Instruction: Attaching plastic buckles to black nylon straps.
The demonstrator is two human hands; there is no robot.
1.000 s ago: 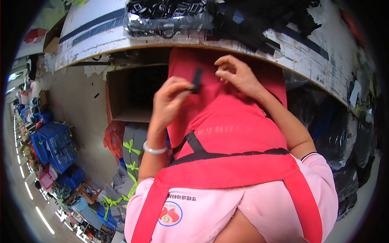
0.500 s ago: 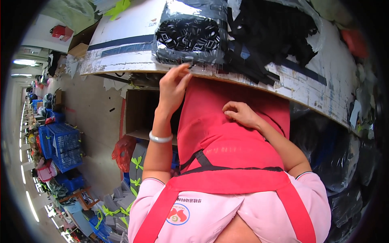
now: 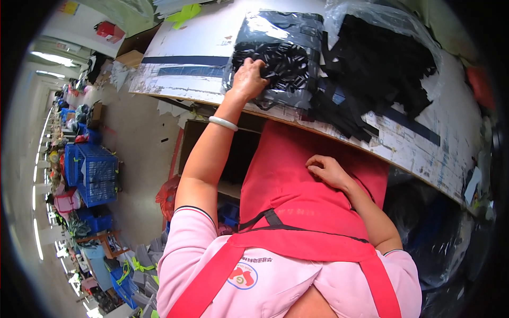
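Observation:
My left hand is on the black plastic buckles, its thumb apart from the fingers. The fingertips are partly lost among the dark pieces, and no single piece shows held. The buckles lie in a grey plastic-wrapped package with its top torn open, on the white worktable. My right hand rests on the red apron over my lap, fingers loosely bent and nothing visible in them.
Right of the package lies a heap of black fabric strips on clear plastic. A yellow-green ribbon is at the table's back left. Dark plastic bags sit below the table at right. Blue crates stand on the floor at left.
My left hand has moved forward from the table's front edge onto the buckles. My right hand stays on the apron. The whole view has shifted a little.

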